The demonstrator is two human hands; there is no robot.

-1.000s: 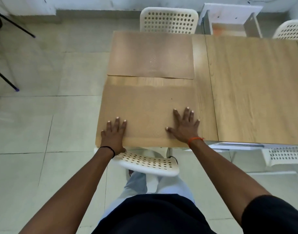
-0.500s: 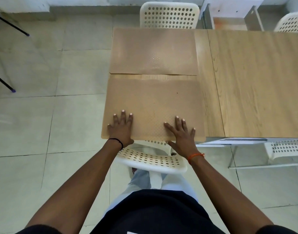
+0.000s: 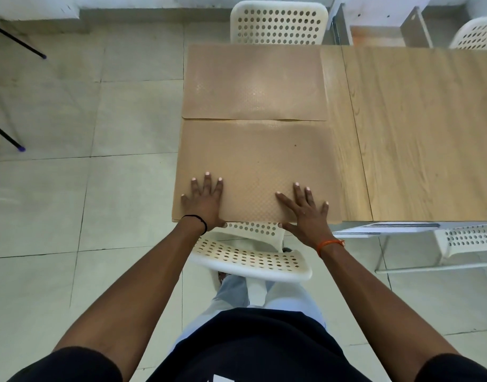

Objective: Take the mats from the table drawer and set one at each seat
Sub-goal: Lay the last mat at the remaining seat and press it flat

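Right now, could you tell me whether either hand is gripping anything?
No: both hands, left and right, press flat on the near mat by its near edge.

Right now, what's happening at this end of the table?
A person presses both hands flat on the near mat, left hand and right hand near its front edge, above a white chair. A far mat lies before the opposite chair. The right part of the table has no mat.

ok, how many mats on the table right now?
2. The far mat lies by the far chair; the near mat lies under both hands, by the near chair. More may be stacked unseen.
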